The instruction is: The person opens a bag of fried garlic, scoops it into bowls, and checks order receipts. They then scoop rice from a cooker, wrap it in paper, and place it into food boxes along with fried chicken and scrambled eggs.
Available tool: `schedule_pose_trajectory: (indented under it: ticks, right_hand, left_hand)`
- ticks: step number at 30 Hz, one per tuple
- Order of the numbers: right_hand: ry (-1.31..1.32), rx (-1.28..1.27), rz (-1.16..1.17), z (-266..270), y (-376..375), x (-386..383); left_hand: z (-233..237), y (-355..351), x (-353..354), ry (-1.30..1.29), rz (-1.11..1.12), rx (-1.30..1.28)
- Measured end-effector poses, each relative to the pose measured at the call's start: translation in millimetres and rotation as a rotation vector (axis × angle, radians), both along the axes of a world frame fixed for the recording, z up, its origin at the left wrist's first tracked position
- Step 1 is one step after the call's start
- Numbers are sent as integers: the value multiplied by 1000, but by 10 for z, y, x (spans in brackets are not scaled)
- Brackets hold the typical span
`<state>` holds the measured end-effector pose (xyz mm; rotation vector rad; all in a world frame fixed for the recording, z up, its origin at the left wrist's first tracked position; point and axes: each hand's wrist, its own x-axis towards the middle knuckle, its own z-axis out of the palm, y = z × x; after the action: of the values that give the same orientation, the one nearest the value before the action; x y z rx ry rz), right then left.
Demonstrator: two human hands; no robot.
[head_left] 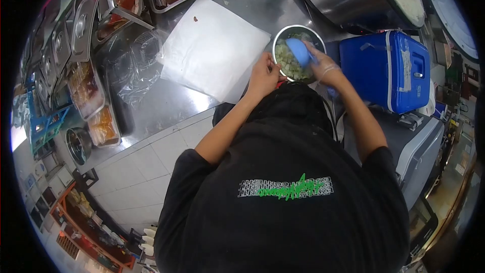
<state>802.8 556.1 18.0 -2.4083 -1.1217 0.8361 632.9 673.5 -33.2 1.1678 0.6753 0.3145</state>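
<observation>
A round metal bowl (277,40) holds pale green chopped pieces (288,63). My left hand (263,77) grips the near left rim of the bowl, fingers bent over its edge. In my right hand (326,66), which wears a clear plastic glove, is a blue scoop (298,52) that dips into the bowl above the pieces. A stack of white paper sheets (209,45) lies on the metal table just left of the bowl, with a small reddish-brown bit on it.
A blue cooler box (376,71) stands right of the bowl, above a grey cooler (404,144). Behind is a large metal pot (348,0). Clear plastic containers (134,65) and metal trays of packed food (86,86) are at the left. The table's near edge (151,139) runs diagonally.
</observation>
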Motion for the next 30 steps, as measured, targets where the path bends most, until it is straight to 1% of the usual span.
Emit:
schedule_pose_trajectory:
  ticks: [2, 3, 5, 6, 8, 9, 11, 12, 14, 16, 17, 20, 21, 23, 24, 25, 27, 28, 29, 30]
  right_hand:
    - [-59, 14, 77, 286, 70, -114]
    - [-67, -27, 48, 460, 89, -148]
    - [-75, -108, -25, 736, 90, -244]
    - [-75, -133, -14, 748, 59, -298]
    - [-80, -182, 15, 754, 56, -374]
    - [26, -242, 75, 658, 103, -387]
    - [-44, -178, 74, 168, 64, -263]
    - [-94, -141, 87, 145, 138, -215]
    - [-117, -107, 55, 212, 123, -146]
    - [-132, -65, 14, 422, 193, -54]
    - [-206, -4, 12, 359, 170, 26]
    - [-173, -156, -19, 132, 271, 5]
    - [-236, -123, 49, 40, 287, -88]
    - [-193, -91, 135, -27, 255, -124]
    - [-171, -69, 177, -7, 281, -146]
    - [-148, -182, 196, 93, 267, -167]
    - [-77, -80, 199, 219, 127, 20]
    - [-40, -31, 203, 378, 138, 46]
    - [-79, -49, 104, 539, 214, 47]
    - [-90, -119, 119, 503, 294, 19]
  left_hand:
    - [-171, -3, 29, -7, -11, 75]
    - [-236, -8, 8, 0, -23, 112]
    - [-33, 41, -44, 30, -21, 39]
    - [38, 50, -44, 40, -15, -1]
    - [-111, 45, -26, 69, -41, 106]
    - [-166, 50, -43, 88, -58, 162]
    - [-85, 46, -86, 51, -71, 22]
    - [-28, 72, -36, 21, -62, -43]
    - [36, 121, 31, 18, -58, -36]
    - [47, 108, 52, 22, -43, -45]
    - [37, 127, 67, 24, -37, -43]
    - [-121, 76, 0, 19, -39, -44]
    - [-135, 127, 55, -6, -39, -26]
    - [-139, 63, 44, -27, 0, -55]
    - [-128, 63, 33, -37, 19, -63]
    - [-123, 104, 44, -25, 10, -47]
    - [-129, 63, 34, 4, 2, -45]
    - [-74, 66, 16, 17, -21, -56]
    - [-13, 105, 22, 24, -40, -62]
    - [30, 119, 31, 33, -62, -69]
